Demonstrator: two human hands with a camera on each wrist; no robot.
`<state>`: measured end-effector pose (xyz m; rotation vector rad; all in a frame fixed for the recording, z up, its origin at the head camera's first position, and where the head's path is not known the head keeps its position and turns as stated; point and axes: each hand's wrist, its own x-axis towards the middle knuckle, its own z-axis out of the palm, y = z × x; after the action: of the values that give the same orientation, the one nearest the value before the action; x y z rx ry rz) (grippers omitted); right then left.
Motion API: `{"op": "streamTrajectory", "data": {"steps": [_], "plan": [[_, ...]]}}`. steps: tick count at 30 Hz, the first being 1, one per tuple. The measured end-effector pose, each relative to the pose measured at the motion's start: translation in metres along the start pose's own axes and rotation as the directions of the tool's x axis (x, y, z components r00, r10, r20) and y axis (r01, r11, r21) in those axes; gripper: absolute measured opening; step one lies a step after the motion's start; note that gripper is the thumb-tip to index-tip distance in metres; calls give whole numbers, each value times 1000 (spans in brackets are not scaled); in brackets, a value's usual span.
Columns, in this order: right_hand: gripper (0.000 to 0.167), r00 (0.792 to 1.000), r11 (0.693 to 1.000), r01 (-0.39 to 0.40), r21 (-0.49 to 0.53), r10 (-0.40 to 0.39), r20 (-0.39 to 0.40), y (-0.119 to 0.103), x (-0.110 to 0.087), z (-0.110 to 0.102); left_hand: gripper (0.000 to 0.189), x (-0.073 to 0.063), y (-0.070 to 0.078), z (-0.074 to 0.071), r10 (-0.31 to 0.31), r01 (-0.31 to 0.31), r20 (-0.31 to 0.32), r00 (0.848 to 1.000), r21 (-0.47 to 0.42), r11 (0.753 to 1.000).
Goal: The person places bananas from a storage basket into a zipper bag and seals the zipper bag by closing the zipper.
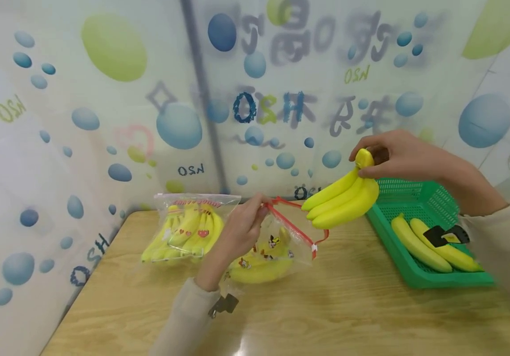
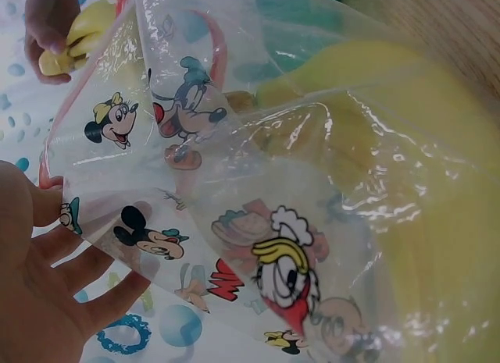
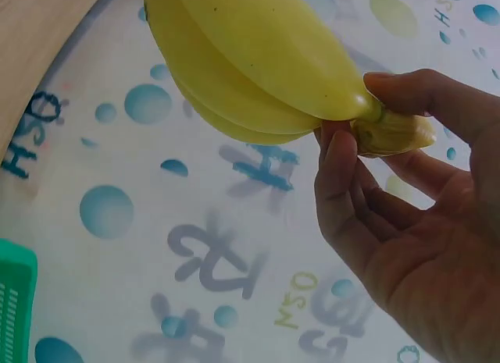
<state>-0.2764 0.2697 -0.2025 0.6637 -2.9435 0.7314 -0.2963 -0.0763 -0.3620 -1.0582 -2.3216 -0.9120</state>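
Observation:
My right hand [image 1: 399, 155] grips a small bunch of yellow bananas [image 1: 344, 198] by its stem, tips pointing left and down. In the right wrist view the thumb and fingers [image 3: 337, 164] pinch that stem. The bunch hangs at the mouth of a clear zip bag [image 1: 301, 242] with a red zip edge and cartoon figures. My left hand [image 1: 242, 225] pinches the zip edge, and the bag's mouth gapes to the right. Bananas [image 1: 259, 272] lie inside this bag, seen through the plastic in the left wrist view too.
Left of my left hand lies another clear zip bag [image 1: 197, 200] with hearts on it, filled with bananas. A green basket [image 1: 393, 257] on the right holds two loose bananas [image 1: 419, 244]. The wooden table [image 1: 326, 306] meets a patterned curtain [image 1: 179, 128] behind.

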Motion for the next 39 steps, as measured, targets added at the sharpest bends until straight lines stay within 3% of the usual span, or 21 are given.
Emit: {"op": "streamTrajectory", "data": {"steps": [8, 15, 19, 28, 34, 39], "plan": [[27, 998, 997, 57, 60, -58, 6, -9, 7, 25, 12, 1, 1, 0, -4, 4, -3, 1000, 24, 1000], [30, 990, 988, 110, -109, -118, -76, -23, 0, 49, 15, 2, 0, 2, 5, -5, -6, 1000, 22, 1000], [33, 983, 982, 88, -167, -113, -145, -31, -5, 63, 15, 2, 1, 2, 9, -8, -5, 1000, 25, 1000], [43, 959, 987, -23, -159, -23, -283, -33, -2, 89, 12, 1, 2, 2, 27, -27, -15, 1000, 22, 999], [44, 932, 995, -27, -96, -10, -362, -31, 2, 104, 13, 1, 2, 3, 47, -47, -19, 999, 14, 999], [41, 931, 997, -4, -74, -24, -364, -32, 7, 112, 14, 2, 2, 4, 47, -47, -11, 999, 10, 999]]}}
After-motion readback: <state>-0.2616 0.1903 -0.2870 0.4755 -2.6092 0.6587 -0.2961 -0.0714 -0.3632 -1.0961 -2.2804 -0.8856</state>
